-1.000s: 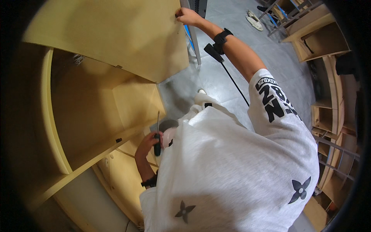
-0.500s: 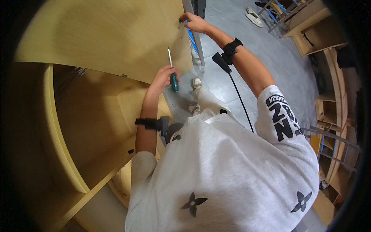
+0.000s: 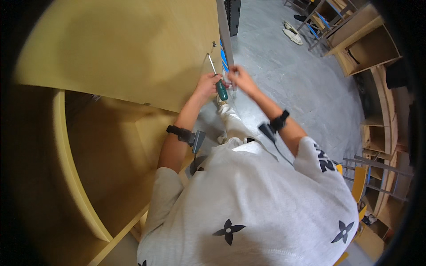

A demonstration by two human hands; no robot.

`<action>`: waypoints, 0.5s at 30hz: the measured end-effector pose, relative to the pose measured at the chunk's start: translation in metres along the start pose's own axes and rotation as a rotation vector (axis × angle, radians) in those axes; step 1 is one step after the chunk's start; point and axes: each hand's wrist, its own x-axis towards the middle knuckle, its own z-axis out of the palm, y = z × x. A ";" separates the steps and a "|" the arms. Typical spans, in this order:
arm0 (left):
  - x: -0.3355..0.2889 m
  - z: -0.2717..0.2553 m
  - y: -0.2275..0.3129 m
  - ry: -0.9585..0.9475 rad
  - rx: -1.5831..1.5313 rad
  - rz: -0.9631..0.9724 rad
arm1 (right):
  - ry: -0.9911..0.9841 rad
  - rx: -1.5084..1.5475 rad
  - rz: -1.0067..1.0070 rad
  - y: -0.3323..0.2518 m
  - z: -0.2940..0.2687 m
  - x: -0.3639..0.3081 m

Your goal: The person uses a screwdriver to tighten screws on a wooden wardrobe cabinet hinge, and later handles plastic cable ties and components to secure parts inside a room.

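My left hand (image 3: 206, 87) is closed around a screwdriver (image 3: 221, 91) with a dark green handle and a metal shaft pointing up and away. The shaft lies in front of a pale wooden panel (image 3: 133, 48). Just beyond the tip, a small dark metal fitting (image 3: 214, 44) sits near the panel's right edge. Close to the right of the screwdriver handle is my right hand (image 3: 242, 81), its fingers bent and smeared by motion. Whether it pinches anything small cannot be made out.
An open wooden cabinet (image 3: 62, 133) stands at the left, below the panel. A grey metal frame (image 3: 226, 35) runs along the panel's right edge. White shoes (image 3: 293, 33) lie on the grey floor, and wooden shelving (image 3: 370, 42) lines the far right.
My right hand has come away from the fitting on the panel, back toward me and beside the screwdriver. My left hand has moved right with the screwdriver. The panel appears shifted in view.
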 end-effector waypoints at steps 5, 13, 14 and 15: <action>0.010 0.023 -0.020 0.038 -0.012 0.179 | -0.138 0.489 0.289 -0.012 0.014 -0.061; 0.056 0.014 0.017 0.103 -0.503 0.163 | 0.134 0.003 0.078 0.021 0.018 -0.064; 0.060 0.013 0.020 0.095 -0.496 0.149 | 0.155 -0.019 0.040 0.018 0.018 -0.063; 0.064 0.011 0.019 0.098 -0.499 0.145 | 0.152 -0.020 0.045 0.015 0.017 -0.063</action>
